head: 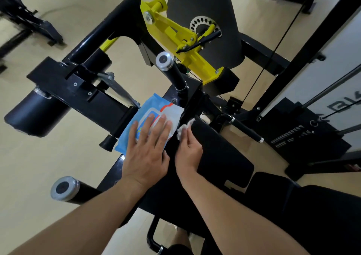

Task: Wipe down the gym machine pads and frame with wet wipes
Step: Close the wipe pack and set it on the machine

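Head view: left hand (pixel 147 151) lies flat, fingers spread, on the blue wet-wipe pack (pixel 145 118) at the machine frame's (pixel 82 96) near edge; right hand (pixel 188 151) pinches a crumpled white wipe (pixel 184 127) beside the black pad (pixel 220 153).

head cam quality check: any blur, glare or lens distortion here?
Head view: strong wide-angle distortion, the upright frame at right leans and bows; left hand on the wipes pack is sharp, the right hand with the wipe slightly smeared; far-left machines blurred; soft glare on the black tube; black pad shows almost no detail.
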A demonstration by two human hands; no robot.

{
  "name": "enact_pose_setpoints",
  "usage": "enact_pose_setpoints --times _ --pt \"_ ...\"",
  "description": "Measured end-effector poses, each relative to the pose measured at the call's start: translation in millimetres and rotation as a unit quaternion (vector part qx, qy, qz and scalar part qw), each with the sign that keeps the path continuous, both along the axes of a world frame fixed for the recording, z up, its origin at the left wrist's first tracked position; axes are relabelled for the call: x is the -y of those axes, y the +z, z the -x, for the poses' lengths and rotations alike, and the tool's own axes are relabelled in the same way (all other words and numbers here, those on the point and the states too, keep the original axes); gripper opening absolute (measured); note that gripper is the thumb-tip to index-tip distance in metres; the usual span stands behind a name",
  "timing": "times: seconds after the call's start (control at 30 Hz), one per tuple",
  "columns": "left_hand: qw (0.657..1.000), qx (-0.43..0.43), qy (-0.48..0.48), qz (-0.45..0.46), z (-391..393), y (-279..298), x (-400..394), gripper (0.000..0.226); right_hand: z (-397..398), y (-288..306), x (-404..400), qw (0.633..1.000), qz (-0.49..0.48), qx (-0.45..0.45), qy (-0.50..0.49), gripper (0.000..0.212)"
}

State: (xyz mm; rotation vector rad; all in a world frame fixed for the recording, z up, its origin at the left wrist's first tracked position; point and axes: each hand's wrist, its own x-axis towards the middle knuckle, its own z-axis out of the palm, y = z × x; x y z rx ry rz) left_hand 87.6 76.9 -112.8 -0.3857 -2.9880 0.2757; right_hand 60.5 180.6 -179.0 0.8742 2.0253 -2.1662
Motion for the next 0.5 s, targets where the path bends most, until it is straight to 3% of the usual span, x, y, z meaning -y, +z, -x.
enact_pose_setpoints --times 0.23,0.37,0.43,0.5 --pt "1.0 -0.004 0.001 0.002 0 -1 0 0.084 102 2 -27 0.997 0.008 -0.005 -0.07 0.045" --pt "1.0 -0.001 0.001 -0.006 1 0 0 0.084 52 -6 -2 0.998 -0.017 -0.01 -0.064 0.034" --pt "1.0 -0.001 -0.001 -0.009 0 -1 -1 0.085 25 -6 8 0.997 0.024 -0.006 -0.068 0.028" --pt "1.0 -0.005 -0.002 -0.012 0 -1 -1 0.086 37 -8 1 0.996 0.011 -0.005 -0.093 0.03"
